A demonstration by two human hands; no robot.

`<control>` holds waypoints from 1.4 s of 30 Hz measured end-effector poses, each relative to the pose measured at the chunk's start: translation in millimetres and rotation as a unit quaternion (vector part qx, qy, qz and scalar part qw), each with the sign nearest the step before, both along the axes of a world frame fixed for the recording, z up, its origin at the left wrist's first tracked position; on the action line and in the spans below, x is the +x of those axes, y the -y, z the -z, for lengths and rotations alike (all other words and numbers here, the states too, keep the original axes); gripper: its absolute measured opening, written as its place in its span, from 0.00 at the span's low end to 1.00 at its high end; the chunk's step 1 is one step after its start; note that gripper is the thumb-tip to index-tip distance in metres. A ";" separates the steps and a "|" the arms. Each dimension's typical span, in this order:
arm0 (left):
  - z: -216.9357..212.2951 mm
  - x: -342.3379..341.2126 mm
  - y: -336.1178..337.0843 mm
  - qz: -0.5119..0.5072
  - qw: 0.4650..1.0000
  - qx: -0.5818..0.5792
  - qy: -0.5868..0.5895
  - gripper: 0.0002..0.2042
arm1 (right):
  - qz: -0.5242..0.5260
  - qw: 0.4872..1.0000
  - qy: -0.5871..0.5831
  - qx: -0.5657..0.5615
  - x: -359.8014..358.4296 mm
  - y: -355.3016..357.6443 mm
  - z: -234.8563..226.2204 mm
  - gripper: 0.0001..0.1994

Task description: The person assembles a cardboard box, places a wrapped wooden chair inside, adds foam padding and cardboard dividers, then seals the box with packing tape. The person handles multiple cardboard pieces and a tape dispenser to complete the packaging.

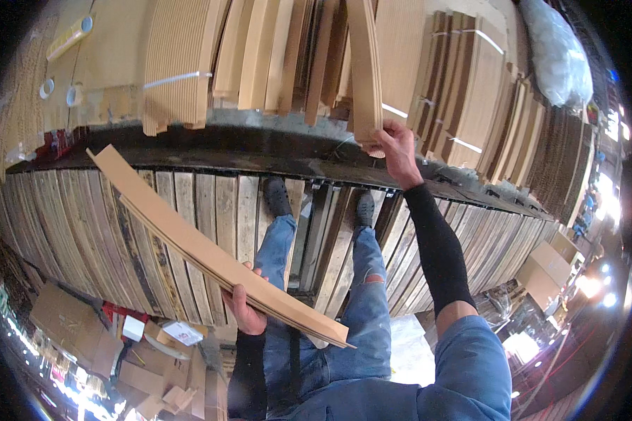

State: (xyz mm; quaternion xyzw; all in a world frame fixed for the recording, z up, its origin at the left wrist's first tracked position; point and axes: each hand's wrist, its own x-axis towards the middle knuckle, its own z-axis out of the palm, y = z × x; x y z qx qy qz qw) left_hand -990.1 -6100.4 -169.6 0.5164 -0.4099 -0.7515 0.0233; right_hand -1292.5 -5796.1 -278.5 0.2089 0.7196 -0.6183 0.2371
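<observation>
My left hand (pixel 246 309) is closed around a few long, narrow cardboard strips (pixel 189 245), held slantwise in front of my legs. Their far end points up and to the left, over the wooden slats. Out ahead and to the right, my right hand (pixel 397 149) grips the near end of another cardboard strip stack (pixel 366 84), with thumb and fingers closed on it. That stack lies among rows of similar strips on the work surface. Beside it, to the right, sits a bundle of strips (pixel 463 84) tied with white straps.
A strapped bundle (pixel 179 70) and tape rolls (pixel 70 38) lie at the left of the surface. A clear plastic bag (pixel 556 52) is at the far right. Wooden slats (pixel 175 231) form the floor underfoot. Cardboard boxes (pixel 70 319) stand at the lower left, more boxes (pixel 544 270) at the right.
</observation>
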 end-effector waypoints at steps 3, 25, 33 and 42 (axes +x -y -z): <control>-15.3 -34.0 -1.2 0.025 0.999 0.030 -0.012 0.39 | 0.009 0.997 0.004 -0.082 7.5 -16.7 -92.7 0.13; -168.7 -11.9 -267.7 0.250 0.873 0.400 -0.125 0.27 | -0.150 0.981 0.014 0.126 467.2 -154.8 -534.8 0.13; -290.7 64.0 -452.8 0.400 0.775 0.435 -0.223 0.24 | -0.061 0.920 -0.198 0.332 654.4 -261.1 -572.3 0.17; -393.7 196.8 -640.2 0.535 0.663 0.455 -0.259 0.23 | 0.168 0.910 -0.189 0.328 848.6 -324.9 -580.5 0.20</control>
